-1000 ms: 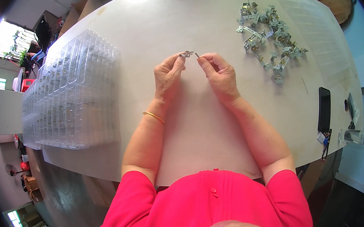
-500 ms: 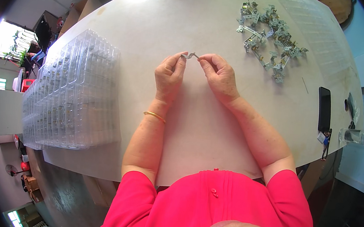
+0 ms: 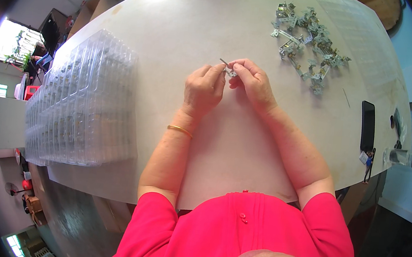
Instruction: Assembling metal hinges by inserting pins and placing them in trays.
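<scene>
Clip [image 3: 228,69]: your left hand [image 3: 202,89] and right hand [image 3: 252,79] both pinch it. Pile of parts [image 3: 308,36] up right of your right hand; trays [image 3: 86,101] left.

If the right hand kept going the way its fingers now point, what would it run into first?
The right hand points leftward at the small metal part pinched between both hands. Just beyond that it would meet the left hand, whose fingertips look to be on the same part.

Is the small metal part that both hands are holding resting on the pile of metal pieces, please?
No, both hands pinch the small metal part above bare table, well apart from the pile of metal pieces.
</scene>
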Tool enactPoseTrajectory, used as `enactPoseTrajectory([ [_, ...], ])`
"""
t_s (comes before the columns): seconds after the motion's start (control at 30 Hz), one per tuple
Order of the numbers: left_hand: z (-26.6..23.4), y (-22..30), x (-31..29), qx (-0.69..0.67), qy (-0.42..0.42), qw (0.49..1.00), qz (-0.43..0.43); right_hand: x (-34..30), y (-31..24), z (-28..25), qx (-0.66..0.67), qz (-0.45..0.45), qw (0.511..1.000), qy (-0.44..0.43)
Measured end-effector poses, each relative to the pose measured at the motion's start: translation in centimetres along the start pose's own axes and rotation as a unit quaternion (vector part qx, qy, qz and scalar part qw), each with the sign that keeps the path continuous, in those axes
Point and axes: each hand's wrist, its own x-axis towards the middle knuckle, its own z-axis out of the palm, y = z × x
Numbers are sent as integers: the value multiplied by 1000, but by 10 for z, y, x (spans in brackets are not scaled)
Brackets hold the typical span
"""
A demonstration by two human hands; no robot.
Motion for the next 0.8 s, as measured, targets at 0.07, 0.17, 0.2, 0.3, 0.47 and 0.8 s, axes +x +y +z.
enactPoseTrajectory([
  [0.07, 1, 4, 1, -4, 1, 1000, 4, -1, -5, 0, -16, 17, 1000, 4],
  [0.17, 1, 5, -4, -20, -11, 1000, -18, 2, 2, -2, -29, 17, 999, 5],
  [0.2, 2, 5, -6, -30, -21, 998, -43, 3, 6, -2, -25, -1, 1000, 0],
  [0.3, 4, 6, -6, -31, -16, 999, -39, 3, 13, 0, 25, -79, 996, 31],
  [0.47, 3, 3, -6, 21, 24, 998, -60, 4, 12, 2, 20, -84, 995, 39],
  [0.8, -8, 11, 6, 44, 34, 998, 12, 2, 11, 1, -18, -67, 997, 33],
])
